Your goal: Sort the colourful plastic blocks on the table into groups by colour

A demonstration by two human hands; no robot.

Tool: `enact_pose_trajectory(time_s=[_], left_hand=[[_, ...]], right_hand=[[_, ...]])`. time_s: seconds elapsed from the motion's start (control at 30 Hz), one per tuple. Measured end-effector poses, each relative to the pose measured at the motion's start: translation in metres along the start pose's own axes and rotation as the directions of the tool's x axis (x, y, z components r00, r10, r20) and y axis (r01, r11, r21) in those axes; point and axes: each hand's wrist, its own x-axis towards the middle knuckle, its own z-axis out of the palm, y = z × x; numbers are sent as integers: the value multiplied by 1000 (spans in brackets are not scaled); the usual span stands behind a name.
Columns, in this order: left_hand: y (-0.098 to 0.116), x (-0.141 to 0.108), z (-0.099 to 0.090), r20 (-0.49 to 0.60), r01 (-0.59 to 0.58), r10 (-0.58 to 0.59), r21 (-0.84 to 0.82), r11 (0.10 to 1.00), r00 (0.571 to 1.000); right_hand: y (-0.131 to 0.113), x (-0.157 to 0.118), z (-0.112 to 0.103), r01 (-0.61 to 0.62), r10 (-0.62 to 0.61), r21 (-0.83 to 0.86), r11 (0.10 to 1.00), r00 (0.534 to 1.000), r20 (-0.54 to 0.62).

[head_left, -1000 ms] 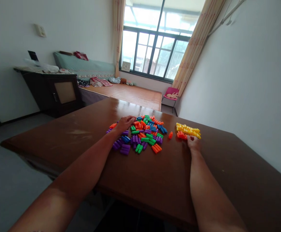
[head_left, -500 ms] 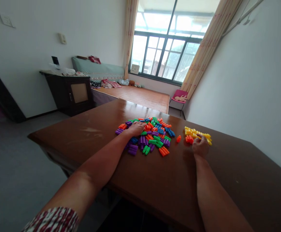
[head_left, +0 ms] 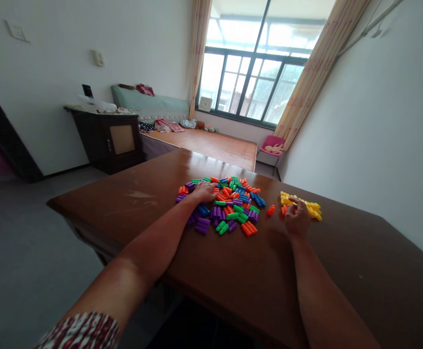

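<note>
A spread of purple, green, blue and orange plastic pieces [head_left: 233, 202] lies on the brown table [head_left: 233, 271]. My left hand [head_left: 204, 192] rests on the upper left part of this pile, fingers apart; whether a piece is under them is hidden. To the right, my right hand [head_left: 297, 215] is over some orange pieces [head_left: 284, 210], its fingers apart at the near side of a row of yellow pieces [head_left: 313, 209]. Between the pile and my right hand sits a single orange piece [head_left: 271, 210].
Beyond the table are a low bed [head_left: 218, 145] and a pink chair [head_left: 272, 145] with a soft toy on it. A dark cabinet [head_left: 102, 138] stands at the back left. The table's near edge runs below my forearms.
My right hand has shifted slightly left, from the yellow pieces toward the orange ones, and its fingers have spread. My left hand stays on the pile. The view has shifted a little.
</note>
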Motion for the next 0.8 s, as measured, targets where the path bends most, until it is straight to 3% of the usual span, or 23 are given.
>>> enact_pose_trajectory(time_s=[0.17,0.27,0.33,0.47,0.53,0.6,0.67,0.8], left_hand=[[-2,4,3,-40,18,-21,-80,997,999],[-6,5,2,-47,-59,49,-219,974,998],[-5,3,0,-113,-121,89,-325,938,990],[12,-2,-6,-209,-241,145,-576,781,967],[24,-6,-9,-225,-294,190,-681,671,956],[33,-9,-12,-249,-326,210,-711,623,945],[33,-10,-13,-278,-318,170,-674,667,946],[16,-10,-12,-290,-219,88,-459,861,953]], right_hand=[[-13,-2,4,55,-56,18,998,997,46],[-20,-3,7,94,-98,48,994,992,80],[-27,-4,9,107,-115,84,991,988,101],[-54,-10,14,51,-97,211,976,973,210],[-73,-16,19,-12,-93,302,953,939,332],[-90,-23,23,-47,-130,372,927,890,437],[-101,-29,27,-28,-181,398,917,860,477],[-101,-33,28,19,-207,381,924,865,458]])
